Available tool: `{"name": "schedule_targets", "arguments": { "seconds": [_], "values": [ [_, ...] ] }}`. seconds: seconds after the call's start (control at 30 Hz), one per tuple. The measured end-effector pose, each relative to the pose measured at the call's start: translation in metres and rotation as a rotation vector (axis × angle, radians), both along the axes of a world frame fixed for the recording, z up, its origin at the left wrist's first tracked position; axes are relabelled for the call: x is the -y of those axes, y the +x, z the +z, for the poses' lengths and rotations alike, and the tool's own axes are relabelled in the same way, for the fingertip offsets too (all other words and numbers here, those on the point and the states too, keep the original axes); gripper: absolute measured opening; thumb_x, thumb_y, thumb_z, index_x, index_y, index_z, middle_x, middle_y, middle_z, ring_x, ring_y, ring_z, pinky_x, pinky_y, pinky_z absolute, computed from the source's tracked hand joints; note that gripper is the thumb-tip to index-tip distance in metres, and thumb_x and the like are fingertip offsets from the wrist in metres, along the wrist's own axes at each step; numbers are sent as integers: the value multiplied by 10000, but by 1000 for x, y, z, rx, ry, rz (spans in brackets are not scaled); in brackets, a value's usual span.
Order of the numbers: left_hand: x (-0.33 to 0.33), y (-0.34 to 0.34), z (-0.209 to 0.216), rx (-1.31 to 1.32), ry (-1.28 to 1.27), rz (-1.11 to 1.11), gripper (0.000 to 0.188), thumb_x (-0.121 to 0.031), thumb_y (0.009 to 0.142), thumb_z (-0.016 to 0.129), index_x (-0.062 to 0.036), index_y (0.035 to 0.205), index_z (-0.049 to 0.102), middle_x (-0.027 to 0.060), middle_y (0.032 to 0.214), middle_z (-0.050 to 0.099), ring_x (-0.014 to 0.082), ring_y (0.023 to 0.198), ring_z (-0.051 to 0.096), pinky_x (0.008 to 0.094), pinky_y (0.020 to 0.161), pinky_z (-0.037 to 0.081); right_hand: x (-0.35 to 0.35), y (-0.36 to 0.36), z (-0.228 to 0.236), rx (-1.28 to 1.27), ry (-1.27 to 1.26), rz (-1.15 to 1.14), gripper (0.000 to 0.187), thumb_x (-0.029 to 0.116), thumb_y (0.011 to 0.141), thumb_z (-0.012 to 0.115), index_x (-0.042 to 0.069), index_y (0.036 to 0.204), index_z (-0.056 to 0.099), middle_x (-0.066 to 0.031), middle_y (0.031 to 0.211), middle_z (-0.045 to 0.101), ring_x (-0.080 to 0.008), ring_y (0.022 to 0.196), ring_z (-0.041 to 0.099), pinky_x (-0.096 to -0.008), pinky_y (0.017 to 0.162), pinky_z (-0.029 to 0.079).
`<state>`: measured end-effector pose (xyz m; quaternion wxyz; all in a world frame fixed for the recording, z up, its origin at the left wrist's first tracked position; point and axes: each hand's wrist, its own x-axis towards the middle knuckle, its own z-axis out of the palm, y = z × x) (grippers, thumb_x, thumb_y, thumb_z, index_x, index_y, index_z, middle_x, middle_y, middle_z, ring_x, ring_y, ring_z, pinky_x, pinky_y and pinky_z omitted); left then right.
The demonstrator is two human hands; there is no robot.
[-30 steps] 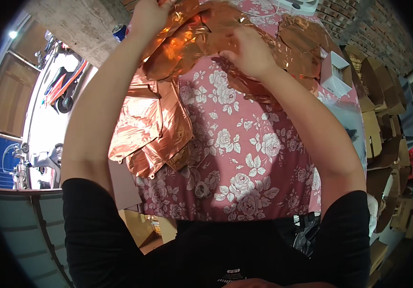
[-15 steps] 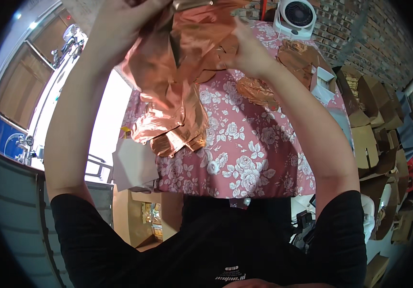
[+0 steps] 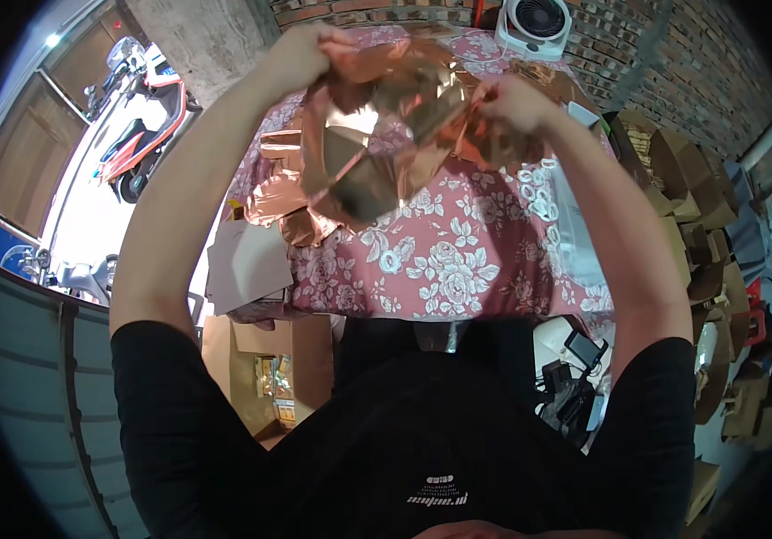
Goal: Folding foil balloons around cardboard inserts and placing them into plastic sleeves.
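Note:
Both my hands hold up a crumpled copper-coloured foil balloon (image 3: 359,184) above the far half of the table. My left hand (image 3: 300,56) pinches its upper left part. At the right end, my right hand (image 3: 516,103) has its fingers closed on the foil's edge. The foil is partly blurred, and tablecloth shows through a gap in its middle. Below and left of it lies more folded copper foil (image 3: 276,199) on the flowered pink tablecloth (image 3: 453,269). Several white rings (image 3: 538,193) lie near my right forearm, beside a clear plastic sheet or bag (image 3: 576,247).
A single white ring (image 3: 389,261) lies near the table's middle. Pale card pieces (image 3: 247,265) sit at the front left edge. A white fan (image 3: 537,31) stands at the back right. Cardboard boxes (image 3: 673,171) line the right side. An open carton (image 3: 309,368) stands below the table.
The foil has been spread wider between my hands and swung lower, away from the top edge. My right hand has moved right. The white rings have come into sight.

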<state>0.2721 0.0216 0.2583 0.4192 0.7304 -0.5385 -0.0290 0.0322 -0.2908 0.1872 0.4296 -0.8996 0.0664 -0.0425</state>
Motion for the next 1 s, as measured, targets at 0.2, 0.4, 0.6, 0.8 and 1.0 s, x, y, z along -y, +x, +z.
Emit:
{"name": "schedule_targets", "arguments": {
  "seconds": [0.2,0.4,0.6,0.8,1.0],
  "values": [
    [13,-45,49,-109,-465,57,202,-23,998,670,9,1161,784,50,947,790,181,800,718,326,719,574,-27,-60,79,519,-540,-412,194,149,1028,693,48,1161,790,-119,921,780,-229,794,751,-385,726,575],
    [-73,-111,-69,328,-125,74,276,-149,941,838,-54,1198,801,110,1182,780,221,1072,758,367,928,594,-99,-182,2,823,-1142,-241,226,119,817,870,47,954,706,-156,1122,725,-404,1110,714,-516,938,567],
    [-123,-147,-191,-19,313,-364,314,22,881,836,-78,1178,822,162,1489,674,341,1438,601,467,1190,487,-142,-219,-115,323,-824,-50,331,112,783,815,48,1097,732,-136,1190,733,-389,1288,648,-537,1136,496],
    [-94,-146,-163,-5,451,-419,469,134,897,682,-37,1329,746,184,1468,690,378,1414,611,435,1163,504,-155,-207,-117,201,-747,-180,267,154,840,805,57,1077,730,-138,1086,759,-358,1090,727,-487,922,570],
    [-86,-132,-156,-138,597,-172,489,78,956,606,-9,1432,674,246,1388,700,370,1331,656,437,1122,522,-164,-205,-112,79,-484,-588,335,139,883,838,68,1180,700,-144,834,736,-414,789,722,-525,741,571]
  ]
}}
